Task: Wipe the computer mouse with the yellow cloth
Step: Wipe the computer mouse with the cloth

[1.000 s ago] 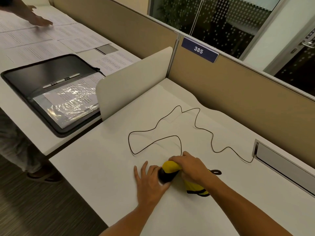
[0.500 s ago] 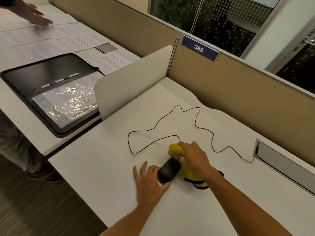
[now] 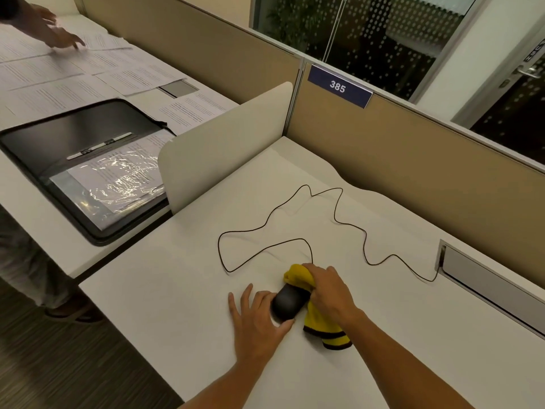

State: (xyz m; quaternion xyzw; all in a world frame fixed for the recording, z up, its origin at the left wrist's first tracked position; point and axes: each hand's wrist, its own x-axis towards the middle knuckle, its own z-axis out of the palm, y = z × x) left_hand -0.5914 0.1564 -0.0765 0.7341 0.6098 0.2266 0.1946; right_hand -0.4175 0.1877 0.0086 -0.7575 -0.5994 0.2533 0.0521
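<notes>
A black computer mouse (image 3: pixel 289 302) lies on the white desk (image 3: pixel 165 290) near its front edge. My left hand (image 3: pixel 255 320) rests beside it on the left, fingers spread, thumb against the mouse's near end. My right hand (image 3: pixel 328 293) is closed on the yellow cloth (image 3: pixel 320 323), which has a black-striped hem. The bunched cloth presses on the far end and right side of the mouse. The thin black cable (image 3: pixel 336 214) runs from the mouse in loops across the desk.
A white divider panel (image 3: pixel 224 149) stands at the desk's left. Beyond it, a black folder (image 3: pixel 73 160) and papers (image 3: pixel 88 75) cover the neighbouring desk, where another person's hand (image 3: pixel 56 36) reaches. A tan partition (image 3: pixel 413 178) backs the desk; a grey cable tray (image 3: pixel 486 278) sits right.
My right hand slid the yellow cloth from the near end of the mouse toward its far end, uncovering the black top. My left hand stayed in place.
</notes>
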